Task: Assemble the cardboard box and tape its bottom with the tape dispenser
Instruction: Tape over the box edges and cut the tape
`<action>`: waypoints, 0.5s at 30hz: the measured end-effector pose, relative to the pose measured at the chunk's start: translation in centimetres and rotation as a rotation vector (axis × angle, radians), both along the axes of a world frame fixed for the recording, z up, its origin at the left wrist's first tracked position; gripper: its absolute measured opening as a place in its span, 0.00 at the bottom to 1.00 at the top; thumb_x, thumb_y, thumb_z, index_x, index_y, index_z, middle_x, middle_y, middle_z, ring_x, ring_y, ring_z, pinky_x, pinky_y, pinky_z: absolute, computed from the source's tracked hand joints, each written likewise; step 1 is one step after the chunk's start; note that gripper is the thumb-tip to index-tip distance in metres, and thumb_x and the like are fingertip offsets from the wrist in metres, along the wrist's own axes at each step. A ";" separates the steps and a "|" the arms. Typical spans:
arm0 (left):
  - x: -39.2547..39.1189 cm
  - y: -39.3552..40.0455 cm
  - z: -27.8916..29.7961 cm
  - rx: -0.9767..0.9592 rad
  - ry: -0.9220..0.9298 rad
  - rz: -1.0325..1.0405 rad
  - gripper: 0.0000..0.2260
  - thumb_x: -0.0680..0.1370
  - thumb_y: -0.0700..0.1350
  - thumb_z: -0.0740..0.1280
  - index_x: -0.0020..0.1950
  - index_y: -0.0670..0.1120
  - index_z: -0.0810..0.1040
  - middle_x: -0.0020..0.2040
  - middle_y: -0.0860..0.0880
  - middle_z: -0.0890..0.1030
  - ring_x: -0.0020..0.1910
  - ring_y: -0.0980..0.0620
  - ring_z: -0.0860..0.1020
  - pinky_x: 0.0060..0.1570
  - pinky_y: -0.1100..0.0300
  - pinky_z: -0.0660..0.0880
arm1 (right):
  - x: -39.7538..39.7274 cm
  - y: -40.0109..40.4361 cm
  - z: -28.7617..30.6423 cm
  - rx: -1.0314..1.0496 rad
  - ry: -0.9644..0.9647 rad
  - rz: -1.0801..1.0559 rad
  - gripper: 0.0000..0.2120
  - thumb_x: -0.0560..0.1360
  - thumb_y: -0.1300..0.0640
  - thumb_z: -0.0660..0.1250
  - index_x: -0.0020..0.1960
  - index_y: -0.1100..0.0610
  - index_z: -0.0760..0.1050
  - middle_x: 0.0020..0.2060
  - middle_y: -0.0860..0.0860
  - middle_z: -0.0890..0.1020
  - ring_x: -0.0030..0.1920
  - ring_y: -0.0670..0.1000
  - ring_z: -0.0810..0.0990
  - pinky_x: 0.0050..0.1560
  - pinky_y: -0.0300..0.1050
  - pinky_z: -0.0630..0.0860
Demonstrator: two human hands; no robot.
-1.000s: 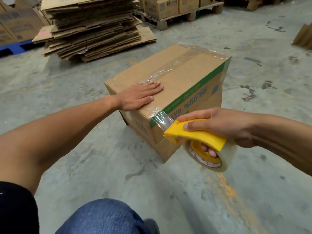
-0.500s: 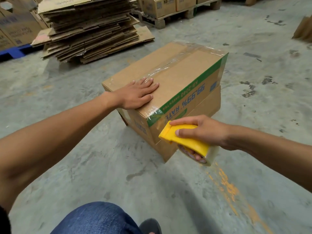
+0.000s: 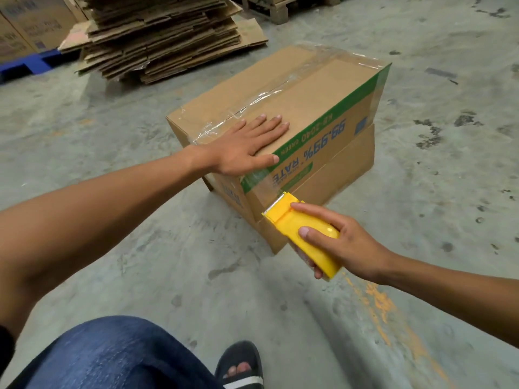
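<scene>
Nearest me, I saw a knee in blue jeans and a foot in a black sandal on the grey concrete floor, which had orange paint marks on it to the right. Just past them, my right hand gripped the yellow tape dispenser, thumb and forefinger laid along its top and the other fingers curled underneath. Its toothed front edge was pressed against the near side of the cardboard box, low on the wall where clear tape ran down over the green stripe. The box sat on the floor in the middle of my view, printed side upside down, with its closed flaps on top and more tape shining along the centre seam. My left hand lay flat on the near top corner, fingers straight and slightly spread, thumb out along the edge. Farther back stood a stack of flattened cartons, with a wooden pallet beyond it.
</scene>
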State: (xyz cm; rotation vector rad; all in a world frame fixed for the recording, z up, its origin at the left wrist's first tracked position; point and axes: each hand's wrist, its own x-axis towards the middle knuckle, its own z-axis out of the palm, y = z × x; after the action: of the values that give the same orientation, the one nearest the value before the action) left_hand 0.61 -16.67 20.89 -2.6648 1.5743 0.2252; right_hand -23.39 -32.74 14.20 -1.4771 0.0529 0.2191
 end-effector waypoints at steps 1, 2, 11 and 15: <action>-0.1 0.0 0.1 -0.001 0.004 -0.001 0.35 0.76 0.68 0.45 0.79 0.57 0.39 0.80 0.52 0.40 0.79 0.50 0.39 0.75 0.46 0.39 | -0.2 0.1 -0.2 0.013 -0.004 -0.007 0.20 0.78 0.56 0.68 0.68 0.42 0.75 0.40 0.50 0.82 0.31 0.60 0.78 0.35 0.53 0.79; -0.3 -0.1 0.1 0.002 0.005 0.000 0.34 0.77 0.67 0.45 0.79 0.57 0.40 0.80 0.52 0.40 0.79 0.50 0.39 0.75 0.46 0.39 | -0.3 0.3 -0.3 0.025 0.000 -0.018 0.20 0.78 0.57 0.68 0.68 0.42 0.75 0.40 0.51 0.82 0.31 0.60 0.78 0.34 0.53 0.79; -0.8 -0.1 0.6 0.030 0.004 0.018 0.33 0.78 0.65 0.47 0.79 0.56 0.39 0.80 0.52 0.40 0.78 0.49 0.39 0.75 0.44 0.39 | 3.1 -0.1 1.9 0.050 0.136 -0.043 0.14 0.79 0.58 0.67 0.62 0.46 0.79 0.34 0.61 0.80 0.25 0.57 0.75 0.22 0.44 0.76; -1.0 0.1 0.7 0.025 0.011 0.026 0.33 0.79 0.64 0.49 0.79 0.56 0.38 0.80 0.52 0.39 0.78 0.49 0.38 0.75 0.45 0.38 | 4.3 -0.9 -0.6 -0.290 0.387 0.057 0.08 0.78 0.59 0.65 0.51 0.57 0.83 0.34 0.60 0.82 0.24 0.52 0.77 0.25 0.46 0.78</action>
State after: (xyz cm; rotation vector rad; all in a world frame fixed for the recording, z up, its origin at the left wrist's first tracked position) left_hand -0.35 -16.58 21.58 -2.6711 1.5306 0.2584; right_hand -19.11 -33.62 13.61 -1.7075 0.3681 0.5611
